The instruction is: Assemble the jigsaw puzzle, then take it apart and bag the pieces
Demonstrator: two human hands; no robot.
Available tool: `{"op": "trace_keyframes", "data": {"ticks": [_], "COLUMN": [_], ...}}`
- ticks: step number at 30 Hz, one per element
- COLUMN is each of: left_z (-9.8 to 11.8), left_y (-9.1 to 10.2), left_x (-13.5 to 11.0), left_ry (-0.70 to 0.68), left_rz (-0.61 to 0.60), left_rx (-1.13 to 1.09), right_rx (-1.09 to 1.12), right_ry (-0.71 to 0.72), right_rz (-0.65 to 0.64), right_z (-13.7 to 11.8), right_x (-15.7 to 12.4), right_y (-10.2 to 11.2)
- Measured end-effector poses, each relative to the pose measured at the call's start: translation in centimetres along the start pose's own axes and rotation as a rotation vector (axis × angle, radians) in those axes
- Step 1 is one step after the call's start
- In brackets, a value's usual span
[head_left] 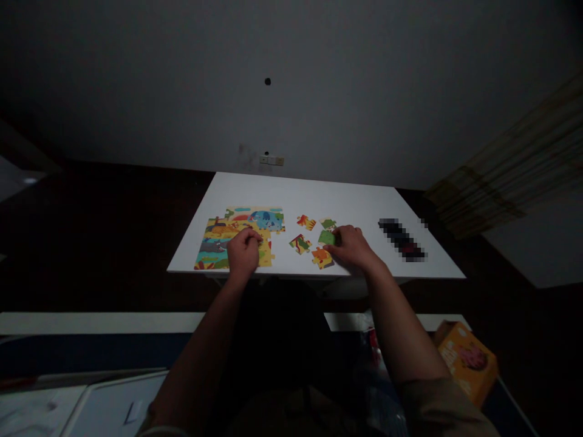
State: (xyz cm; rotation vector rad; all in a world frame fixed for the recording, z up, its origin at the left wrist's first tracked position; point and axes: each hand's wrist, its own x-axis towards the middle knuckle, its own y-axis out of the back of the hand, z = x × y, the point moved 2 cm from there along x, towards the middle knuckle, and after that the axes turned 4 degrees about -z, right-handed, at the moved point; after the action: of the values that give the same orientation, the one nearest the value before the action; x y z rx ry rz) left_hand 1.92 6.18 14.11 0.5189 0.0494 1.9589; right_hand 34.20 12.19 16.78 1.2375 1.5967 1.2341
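A partly joined jigsaw puzzle point(216, 246) with colourful animals lies on the left of the white table. Over its lower right part rests my left hand point(243, 250), fingers curled together; what they hold, if anything, is hidden. My right hand point(351, 244) pinches the right edge of a green puzzle piece point(327, 238) at or just above the tabletop. Around that piece lie loose ones: an orange-red piece point(306, 222), a green and white piece point(328, 224), a piece with a red curve point(300, 244) and an orange piece point(322, 258).
The white table point(300, 193) stands before a grey wall with a socket strip point(271, 160). A dark pixelated object point(401, 240) lies on the table's right side. Below right is an orange box point(467, 361), beside clear plastic wrapping point(380, 388).
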Motion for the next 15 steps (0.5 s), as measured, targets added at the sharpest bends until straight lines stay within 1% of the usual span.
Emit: {"op": "trace_keyframes", "data": {"ticks": [4,9,12,15], "left_z": [0.3,0.2,0.1,0.1], "left_y": [0.0,0.0,-0.1,0.0], "left_x": [0.1,0.2,0.2,0.2], "left_ry": [-0.018,-0.001,0.013,0.006], "left_rz": [0.003,-0.003,-0.001,-0.009], "left_rx": [0.005,0.001,0.009,0.016], "right_rx": [0.204,0.415,0.499,0.457], "right_ry": [-0.029,-0.071,-0.089,-0.069], "right_rz": [0.093,0.257,0.262,0.233], "right_z": [0.0,0.4,0.8,0.7], "right_x": [-0.5,-1.3,-1.5,-1.5], "right_y": [-0.4,-0.5,-0.7,-0.6]}}
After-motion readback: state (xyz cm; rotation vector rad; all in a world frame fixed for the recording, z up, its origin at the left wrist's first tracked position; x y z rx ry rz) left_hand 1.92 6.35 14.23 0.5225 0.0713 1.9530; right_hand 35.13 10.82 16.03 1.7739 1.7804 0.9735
